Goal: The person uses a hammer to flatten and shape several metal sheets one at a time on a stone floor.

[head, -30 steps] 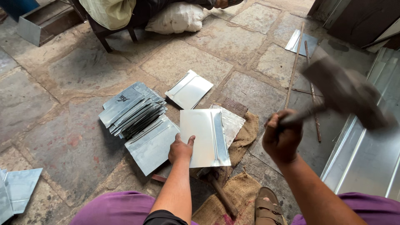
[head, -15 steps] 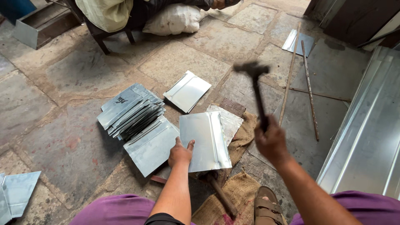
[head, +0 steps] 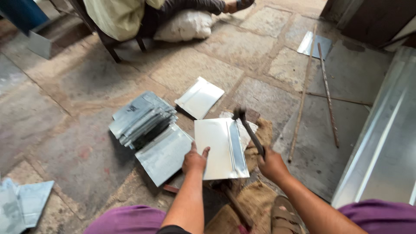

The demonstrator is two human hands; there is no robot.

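Down on the stone floor (head: 78,130), the left hand (head: 195,159) is pressing flat, fingers spread, on the near edge of a white metal sheet (head: 219,147) that is lying over burlap sacking (head: 255,203), between the person's knees. Meanwhile the right hand (head: 272,164) is closing in a full fist around the handle of a hammer (head: 249,130), whose head is sitting at the sheet's folded right edge near its far corner. Just left of the sheet a grey metal sheet (head: 164,154) is lying beside a fanned stack of sheets (head: 143,119), and a second white sheet (head: 199,97) is lying beyond them.
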